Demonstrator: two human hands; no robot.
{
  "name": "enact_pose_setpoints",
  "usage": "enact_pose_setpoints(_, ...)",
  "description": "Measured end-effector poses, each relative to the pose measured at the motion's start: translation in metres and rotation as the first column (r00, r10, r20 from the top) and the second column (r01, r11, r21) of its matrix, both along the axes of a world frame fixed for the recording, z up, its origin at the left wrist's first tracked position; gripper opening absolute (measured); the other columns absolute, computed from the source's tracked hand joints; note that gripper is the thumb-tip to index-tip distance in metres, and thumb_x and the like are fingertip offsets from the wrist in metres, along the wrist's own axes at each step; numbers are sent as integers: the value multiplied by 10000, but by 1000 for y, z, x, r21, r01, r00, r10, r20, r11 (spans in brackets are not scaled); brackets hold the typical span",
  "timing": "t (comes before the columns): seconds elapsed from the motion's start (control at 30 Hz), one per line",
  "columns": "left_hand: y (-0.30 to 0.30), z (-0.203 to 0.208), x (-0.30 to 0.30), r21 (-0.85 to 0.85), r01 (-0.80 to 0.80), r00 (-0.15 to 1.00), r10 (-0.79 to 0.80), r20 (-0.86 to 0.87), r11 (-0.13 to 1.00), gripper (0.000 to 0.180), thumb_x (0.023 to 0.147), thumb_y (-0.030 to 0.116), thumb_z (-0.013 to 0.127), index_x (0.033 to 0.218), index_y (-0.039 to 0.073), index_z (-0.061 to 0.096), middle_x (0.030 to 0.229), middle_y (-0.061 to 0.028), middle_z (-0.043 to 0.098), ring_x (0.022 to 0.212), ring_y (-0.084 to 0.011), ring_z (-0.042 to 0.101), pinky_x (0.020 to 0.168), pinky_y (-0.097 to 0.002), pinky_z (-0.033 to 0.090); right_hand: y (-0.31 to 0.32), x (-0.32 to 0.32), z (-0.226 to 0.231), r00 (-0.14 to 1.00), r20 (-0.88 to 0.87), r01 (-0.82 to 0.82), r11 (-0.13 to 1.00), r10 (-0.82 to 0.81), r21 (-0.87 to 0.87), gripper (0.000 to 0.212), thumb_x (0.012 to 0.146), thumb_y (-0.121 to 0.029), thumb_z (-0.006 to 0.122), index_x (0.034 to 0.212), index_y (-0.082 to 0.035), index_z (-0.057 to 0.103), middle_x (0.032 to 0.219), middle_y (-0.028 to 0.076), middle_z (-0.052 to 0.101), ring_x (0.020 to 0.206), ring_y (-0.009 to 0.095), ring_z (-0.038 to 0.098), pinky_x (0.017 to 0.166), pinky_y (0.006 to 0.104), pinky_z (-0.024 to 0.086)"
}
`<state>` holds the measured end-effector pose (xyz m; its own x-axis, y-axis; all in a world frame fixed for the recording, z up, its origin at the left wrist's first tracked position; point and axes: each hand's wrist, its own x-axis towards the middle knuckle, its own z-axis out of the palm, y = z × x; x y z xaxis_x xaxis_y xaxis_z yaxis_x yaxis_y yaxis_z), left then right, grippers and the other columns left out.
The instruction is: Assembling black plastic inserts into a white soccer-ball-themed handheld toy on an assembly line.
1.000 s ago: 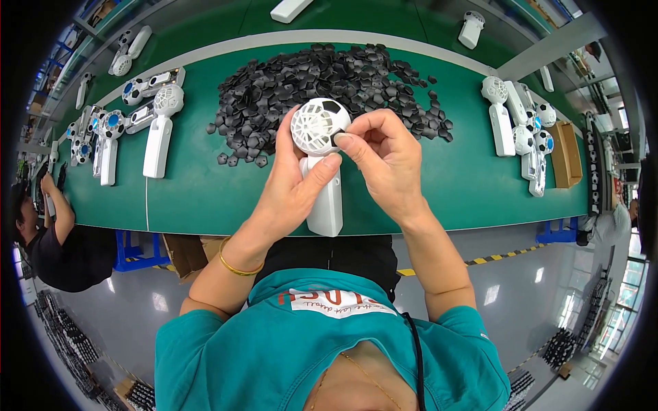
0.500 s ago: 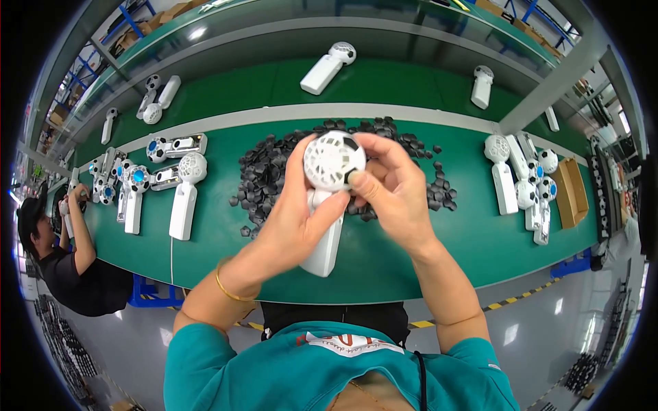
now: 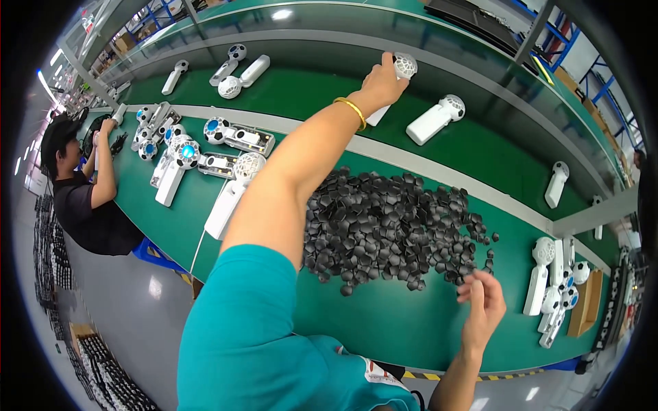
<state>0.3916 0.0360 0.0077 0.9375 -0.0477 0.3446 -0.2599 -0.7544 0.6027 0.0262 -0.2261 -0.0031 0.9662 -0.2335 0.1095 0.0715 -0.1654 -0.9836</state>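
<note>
My left hand (image 3: 384,85) reaches across to the far green strip and grips a white handheld device with a football-patterned ball head (image 3: 405,66). Its white handle shows below my wrist. Down at the right edge of a heap of small black pentagon pieces (image 3: 384,229) is my right hand (image 3: 484,308). The fingers there are curled in toward the thumb; whether a piece is between them I cannot make out. Another white ball-headed device (image 3: 433,122) lies just right of my left hand.
Several devices, some with open handles, lie left on the green table (image 3: 370,322). More are at right beside a brown cardboard tray (image 3: 587,305). A raised pale ledge (image 3: 473,177) separates table and far strip. Another person (image 3: 75,185) works at far left.
My left hand has carried the device from in front of me to the far strip. My right hand has let go of it and moved to the heap's right edge. The view has turned.
</note>
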Motion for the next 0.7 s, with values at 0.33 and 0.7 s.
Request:
enact_pose_setpoints(0.33,261,-10,29,717,-469,883,306,357,516,613,843,540,575,1153,11,596,1042,-229,646,966,-406,618,827,-495,483,-7,-9,-2,979,-48,202,979,-201,32,144,935,-51,543,1024,39,611,867,96,654,697,124,598,613,238,485)
enact_pose_setpoints(0.7,463,-109,89,785,-196,965,259,47,588,387,825,322,589,1088,38,567,1079,-218,619,996,-398,597,845,-507,468,-4,-10,1,974,-86,208,978,-210,-29,160,930,-68,561,1046,29,615,878,82,661,723,105,607,622,217,485)
